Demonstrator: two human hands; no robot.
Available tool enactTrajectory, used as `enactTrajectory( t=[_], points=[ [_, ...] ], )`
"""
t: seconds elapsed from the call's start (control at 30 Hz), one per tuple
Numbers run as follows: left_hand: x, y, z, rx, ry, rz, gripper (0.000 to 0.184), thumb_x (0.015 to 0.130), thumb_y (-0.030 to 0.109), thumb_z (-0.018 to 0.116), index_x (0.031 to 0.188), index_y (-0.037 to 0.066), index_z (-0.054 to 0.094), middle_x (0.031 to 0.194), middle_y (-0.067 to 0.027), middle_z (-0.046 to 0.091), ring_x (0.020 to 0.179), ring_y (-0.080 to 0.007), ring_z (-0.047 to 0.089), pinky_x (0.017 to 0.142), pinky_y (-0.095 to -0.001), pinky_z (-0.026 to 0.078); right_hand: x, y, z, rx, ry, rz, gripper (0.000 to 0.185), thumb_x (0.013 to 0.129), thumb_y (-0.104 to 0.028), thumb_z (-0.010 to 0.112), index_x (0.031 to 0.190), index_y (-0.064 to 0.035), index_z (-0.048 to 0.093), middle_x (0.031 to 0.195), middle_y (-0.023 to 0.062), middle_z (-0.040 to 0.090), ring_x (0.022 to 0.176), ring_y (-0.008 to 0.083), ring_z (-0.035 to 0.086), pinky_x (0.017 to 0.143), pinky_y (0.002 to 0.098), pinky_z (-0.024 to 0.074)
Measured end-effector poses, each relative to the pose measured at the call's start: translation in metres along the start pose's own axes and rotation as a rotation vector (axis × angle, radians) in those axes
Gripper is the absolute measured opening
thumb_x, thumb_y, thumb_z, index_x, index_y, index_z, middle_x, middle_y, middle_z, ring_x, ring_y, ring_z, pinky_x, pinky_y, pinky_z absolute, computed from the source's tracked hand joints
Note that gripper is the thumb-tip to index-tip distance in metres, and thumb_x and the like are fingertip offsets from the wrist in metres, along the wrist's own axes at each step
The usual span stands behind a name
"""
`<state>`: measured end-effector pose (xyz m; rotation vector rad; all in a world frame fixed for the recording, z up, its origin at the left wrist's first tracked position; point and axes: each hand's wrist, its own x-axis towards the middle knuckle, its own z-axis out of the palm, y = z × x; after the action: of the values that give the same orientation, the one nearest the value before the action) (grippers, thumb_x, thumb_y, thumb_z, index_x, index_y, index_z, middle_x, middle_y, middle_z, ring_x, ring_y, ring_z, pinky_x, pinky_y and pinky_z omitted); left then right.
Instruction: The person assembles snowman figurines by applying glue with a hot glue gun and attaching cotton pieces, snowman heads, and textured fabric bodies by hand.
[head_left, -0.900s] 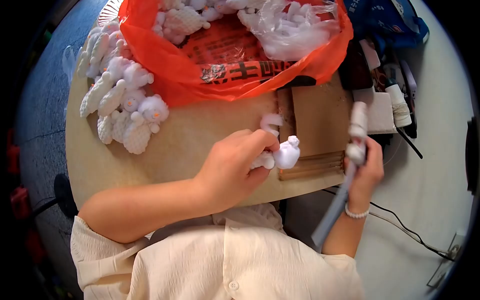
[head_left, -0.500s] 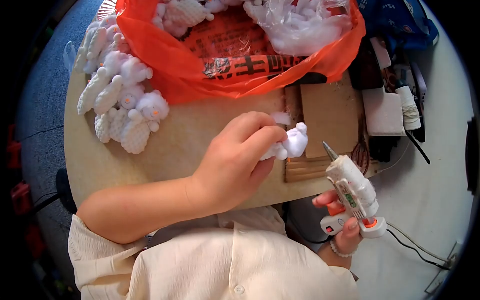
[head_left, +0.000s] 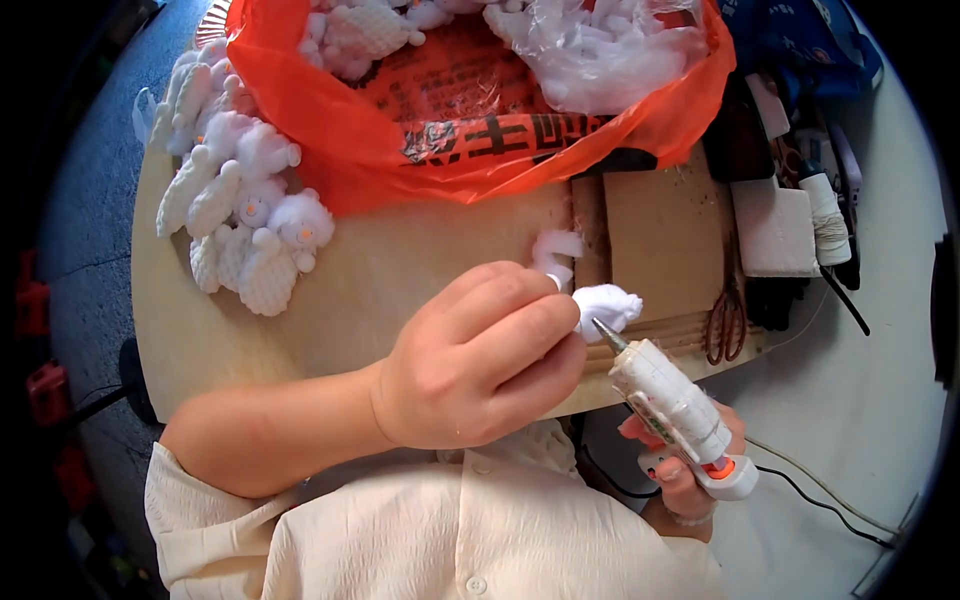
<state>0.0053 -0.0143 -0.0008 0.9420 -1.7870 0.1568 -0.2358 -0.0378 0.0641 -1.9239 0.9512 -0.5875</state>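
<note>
My left hand (head_left: 480, 360) is closed around a small white plush doll (head_left: 607, 306); its rounded white end sticks out past the fingertips and the rest is hidden. My right hand (head_left: 685, 480) grips a white glue gun (head_left: 672, 400) with an orange part near its rear. The metal nozzle points up and left and meets the doll's white end, or lies just in front of it; I cannot tell which. Just beyond my left fingers is a pale strip of fluffy material (head_left: 556, 246).
Finished-looking plush snowmen (head_left: 265, 235) are piled at the table's left. A red plastic bag (head_left: 470, 185) with more white pieces lies at the back. Brown cardboard (head_left: 665, 235), scissors (head_left: 727, 325), a white block (head_left: 775, 232) and a thread spool (head_left: 825, 215) are at right.
The glue gun has moved left and down, bringing its nozzle to the doll. My left hand has shifted slightly right and down, turning the doll's white end. More of the scissors shows.
</note>
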Motion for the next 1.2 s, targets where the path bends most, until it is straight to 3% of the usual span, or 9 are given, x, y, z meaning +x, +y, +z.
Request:
enactTrajectory(
  t=[0.5, 0.63, 0.7, 0.73, 0.8, 0.9, 1.0, 1.13, 1.2],
  points=[
    [-0.001, 0.0, -0.001, -0.024, 0.009, -0.072, 0.031, 0.049, 0.001, 0.065, 0.079, -0.006, 0.063, 0.089, -0.014, 0.057, 0.073, -0.0274, 0.057, 0.061, -0.0344, 0.05, 0.007, 0.003, -0.006, -0.138, -0.079, -0.144, 0.047, 0.078, -0.045, 0.072, 0.074, 0.0011, 0.063, 0.065, 0.0095, 0.064, 0.057, 0.0262, 0.063, 0.054, 0.0321, 0.0505],
    [0.001, -0.002, -0.003, 0.012, 0.033, -0.127, 0.032, 0.048, 0.0, 0.064, 0.08, -0.005, 0.063, 0.088, -0.0134, 0.057, 0.071, -0.0276, 0.057, 0.06, -0.0329, 0.049, 0.009, 0.008, -0.015, -0.222, 0.14, -0.116, 0.051, 0.077, -0.049, 0.072, 0.076, 0.0013, 0.065, 0.064, 0.0097, 0.061, 0.054, 0.0255, 0.059, 0.051, 0.0338, 0.0472],
    [0.001, -0.002, -0.003, 0.007, 0.016, -0.111, 0.033, 0.047, 0.001, 0.064, 0.08, -0.005, 0.063, 0.087, -0.0128, 0.057, 0.072, -0.0275, 0.058, 0.06, -0.0326, 0.05, 0.024, 0.024, -0.025, -0.461, 0.256, -0.147, 0.052, 0.074, -0.044, 0.077, 0.089, 0.0037, 0.064, 0.073, 0.0137, 0.06, 0.062, 0.028, 0.06, 0.056, 0.0365, 0.0465],
    [0.002, -0.001, -0.004, 0.004, 0.008, -0.1, 0.034, 0.047, 0.001, 0.064, 0.08, -0.005, 0.063, 0.087, -0.0125, 0.057, 0.072, -0.0274, 0.058, 0.06, -0.0324, 0.05, 0.037, 0.025, -0.034, -0.757, 0.194, -0.243, 0.035, 0.077, -0.022, 0.076, 0.096, 0.0037, 0.062, 0.083, 0.0151, 0.061, 0.074, 0.0302, 0.061, 0.063, 0.0375, 0.0487],
    [0.001, 0.001, -0.003, 0.001, 0.006, -0.093, 0.034, 0.047, 0.002, 0.064, 0.08, -0.004, 0.063, 0.086, -0.0119, 0.057, 0.073, -0.0272, 0.058, 0.061, -0.0323, 0.05, 0.057, 0.042, -0.038, -0.991, 0.224, -0.283, 0.026, 0.077, -0.004, 0.069, 0.101, 0.0031, 0.061, 0.096, 0.0155, 0.063, 0.087, 0.0323, 0.062, 0.074, 0.0372, 0.0502],
    [-0.002, 0.001, -0.003, 0.001, 0.013, -0.091, 0.033, 0.047, 0.004, 0.064, 0.08, -0.004, 0.063, 0.086, -0.0116, 0.057, 0.074, -0.027, 0.058, 0.061, -0.0323, 0.05, 0.066, 0.039, -0.041, -0.978, 0.141, -0.225, 0.028, 0.075, 0.002, 0.065, 0.103, 0.0027, 0.061, 0.108, 0.0146, 0.063, 0.095, 0.0326, 0.061, 0.082, 0.0363, 0.0499],
    [-0.003, -0.001, -0.003, -0.017, 0.014, -0.09, 0.032, 0.048, 0.004, 0.065, 0.079, -0.003, 0.063, 0.086, -0.0114, 0.057, 0.075, -0.0267, 0.059, 0.061, -0.0323, 0.051, 0.078, 0.01, -0.049, -0.79, 0.085, -0.151, 0.026, 0.076, 0.003, 0.063, 0.102, 0.0029, 0.062, 0.109, 0.0148, 0.064, 0.096, 0.0318, 0.062, 0.084, 0.0355, 0.0496],
    [-0.003, 0.0, 0.003, 0.022, 0.056, -0.068, 0.024, 0.049, 0.01, 0.06, 0.072, 0.001, 0.059, 0.085, -0.0098, 0.054, 0.076, -0.0232, 0.059, 0.061, -0.0326, 0.05, 0.122, -0.033, -0.027, -0.614, 0.063, -0.419, 0.019, 0.079, 0.005, 0.059, 0.097, 0.0036, 0.065, 0.099, 0.0151, 0.067, 0.089, 0.0279, 0.065, 0.079, 0.0338, 0.0503],
    [-0.004, 0.002, -0.002, -0.006, 0.019, -0.056, 0.026, 0.051, 0.006, 0.064, 0.075, -0.001, 0.061, 0.086, -0.0111, 0.056, 0.075, -0.0248, 0.059, 0.061, -0.0325, 0.051, 0.149, -0.042, -0.017, -0.592, 0.054, -0.547, 0.019, 0.079, 0.006, 0.059, 0.096, 0.0021, 0.065, 0.097, 0.014, 0.068, 0.084, 0.027, 0.065, 0.076, 0.0323, 0.0506]
  ],
)
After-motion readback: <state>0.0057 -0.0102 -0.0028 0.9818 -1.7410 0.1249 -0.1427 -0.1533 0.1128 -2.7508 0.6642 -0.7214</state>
